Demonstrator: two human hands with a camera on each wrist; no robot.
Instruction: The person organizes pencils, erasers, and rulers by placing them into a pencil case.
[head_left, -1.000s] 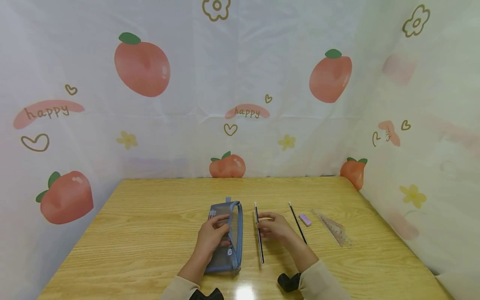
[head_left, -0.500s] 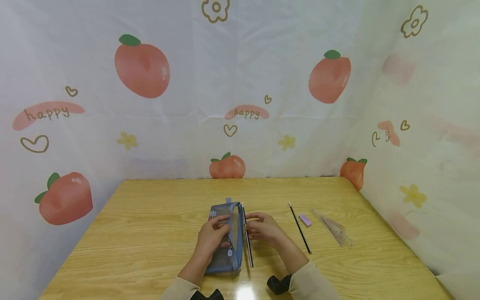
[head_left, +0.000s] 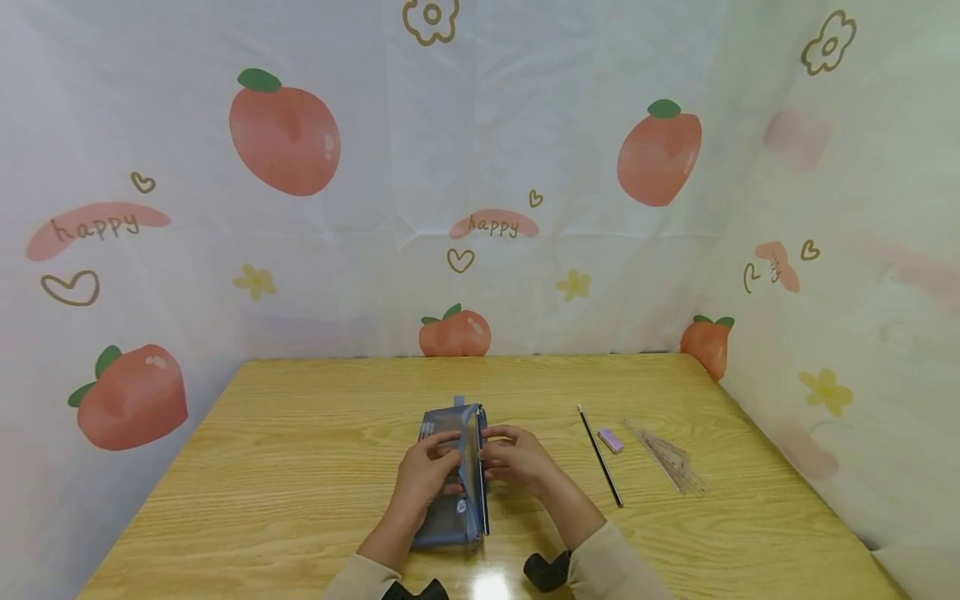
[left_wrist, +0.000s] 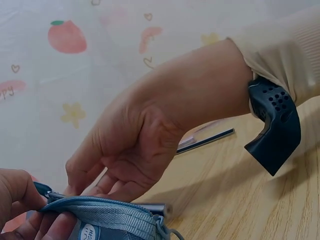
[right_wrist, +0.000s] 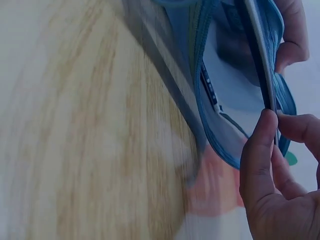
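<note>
A blue-grey mesh pencil case (head_left: 442,527) lies on the table, its zipped mouth gaping toward the right. My left hand (head_left: 422,477) grips the near side of that mouth between thumb and fingers. A dark pencil (right_wrist: 257,50) with a pale stripe is pinched by my right hand (head_left: 521,458), thumb against fingertips. In the head view the pencil runs lengthwise along the case's mouth; in the right wrist view it overlaps the opening. A slim dark-and-white patterned item (right_wrist: 210,90) shows inside the case. The left wrist view shows the pencil's blunt end behind the zipper (left_wrist: 100,200).
Right of my right hand lie a second dark pencil (head_left: 600,456), a purple eraser (head_left: 611,440) and clear rulers (head_left: 667,458). The wooden table (head_left: 300,433) meets a patterned white curtain (head_left: 360,275) at the back and right.
My right hand has carried the pencil leftward from beside the case to its open mouth. My left hand stays on the case, nearly still.
</note>
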